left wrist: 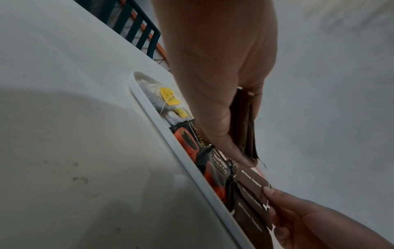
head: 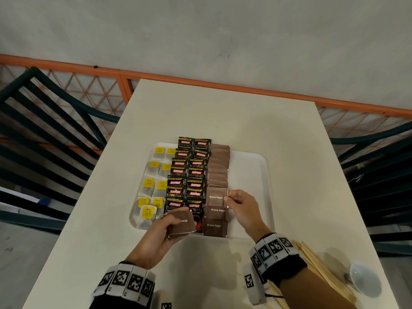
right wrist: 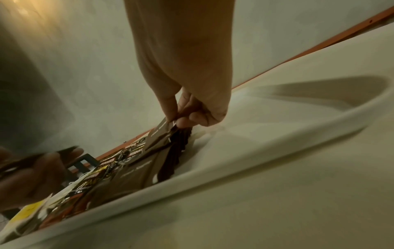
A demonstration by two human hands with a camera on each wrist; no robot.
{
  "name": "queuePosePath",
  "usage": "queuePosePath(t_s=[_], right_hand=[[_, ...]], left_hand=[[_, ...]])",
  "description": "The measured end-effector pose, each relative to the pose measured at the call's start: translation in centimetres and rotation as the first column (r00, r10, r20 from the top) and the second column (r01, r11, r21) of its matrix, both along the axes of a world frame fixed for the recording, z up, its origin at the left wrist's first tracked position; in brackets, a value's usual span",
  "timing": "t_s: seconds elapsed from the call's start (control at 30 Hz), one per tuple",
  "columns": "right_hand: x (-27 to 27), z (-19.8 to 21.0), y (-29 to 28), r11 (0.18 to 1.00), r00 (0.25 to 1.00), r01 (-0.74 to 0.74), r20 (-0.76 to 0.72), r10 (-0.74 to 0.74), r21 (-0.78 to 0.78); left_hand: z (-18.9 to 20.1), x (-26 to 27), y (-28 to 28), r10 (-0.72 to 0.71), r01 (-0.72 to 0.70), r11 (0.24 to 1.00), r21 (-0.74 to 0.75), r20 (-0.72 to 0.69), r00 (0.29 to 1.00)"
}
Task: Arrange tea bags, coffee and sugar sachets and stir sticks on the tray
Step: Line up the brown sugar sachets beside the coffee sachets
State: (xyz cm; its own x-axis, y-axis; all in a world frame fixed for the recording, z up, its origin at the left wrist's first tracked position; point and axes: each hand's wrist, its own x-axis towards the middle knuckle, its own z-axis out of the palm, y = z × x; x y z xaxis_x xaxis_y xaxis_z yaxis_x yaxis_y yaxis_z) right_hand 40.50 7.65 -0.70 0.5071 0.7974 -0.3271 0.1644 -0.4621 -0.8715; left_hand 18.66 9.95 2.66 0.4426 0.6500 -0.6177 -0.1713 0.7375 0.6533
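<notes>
Right hand (head: 242, 207): thumb and forefinger pinched on the edge of one brown sugar sachet (head: 216, 197), lifted slightly over the sachet column. Left hand (head: 156, 236): fingers curled round a small stack of brown sugar sachets (head: 181, 224), held above the near rim of the white tray (head: 252, 175). On the tray, left to right: yellow-tagged tea bags (head: 148, 211), black Kopiko coffee sachets (head: 181, 175), overlapping brown sugar column (head: 218, 172). Wooden stir sticks (head: 312, 257) and a white cup (head: 364, 278) off the tray on the tabletop (head: 223, 112), near right.
</notes>
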Motion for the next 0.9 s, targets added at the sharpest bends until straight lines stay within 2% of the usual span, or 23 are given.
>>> queuePosePath(t_s=[0.27,0.47,0.53,0.6,0.67,0.73,0.8,0.9], right_hand=[[-0.6,0.2,0.0,0.998,0.989,0.046,0.140,-0.049,0.031],[-1.3,1.4,-0.3,0.998,0.972,0.000,0.236,-0.016,0.066],[-2.2,2.6,-0.7,0.994,0.979,-0.091,0.186,0.079,0.060],[-3.1,3.4,-1.2,0.963,0.960,-0.269,0.086,0.267,0.017],[-3.9,3.8,-1.7,0.890,0.890,-0.455,-0.050,0.453,-0.030],[-4.5,4.0,-2.1,0.833,0.821,-0.553,-0.176,0.543,-0.013],[-4.6,4.1,-2.1,0.839,0.822,-0.545,-0.189,0.537,0.016],[-4.3,4.4,-1.7,0.906,0.884,-0.419,-0.206,0.420,0.050]], left_hand=[[0.3,0.0,-0.3,-0.038,0.040,0.999,0.031,-0.068,0.997],[0.1,-0.2,-0.3,-0.047,0.051,0.997,0.061,-0.061,0.997],[-0.1,-0.1,-0.4,-0.042,0.047,0.996,0.078,-0.061,0.997],[-0.2,0.0,-0.4,-0.024,0.030,0.994,0.104,-0.062,0.998],[-0.2,0.2,-0.4,0.001,0.006,0.992,0.125,-0.048,0.999],[-0.1,0.3,-0.4,0.000,0.008,0.988,0.155,-0.051,0.999],[0.0,0.4,-0.4,0.003,0.010,0.985,0.171,-0.073,0.997],[-0.1,0.5,-0.5,-0.010,0.028,0.985,0.172,-0.104,0.995]])
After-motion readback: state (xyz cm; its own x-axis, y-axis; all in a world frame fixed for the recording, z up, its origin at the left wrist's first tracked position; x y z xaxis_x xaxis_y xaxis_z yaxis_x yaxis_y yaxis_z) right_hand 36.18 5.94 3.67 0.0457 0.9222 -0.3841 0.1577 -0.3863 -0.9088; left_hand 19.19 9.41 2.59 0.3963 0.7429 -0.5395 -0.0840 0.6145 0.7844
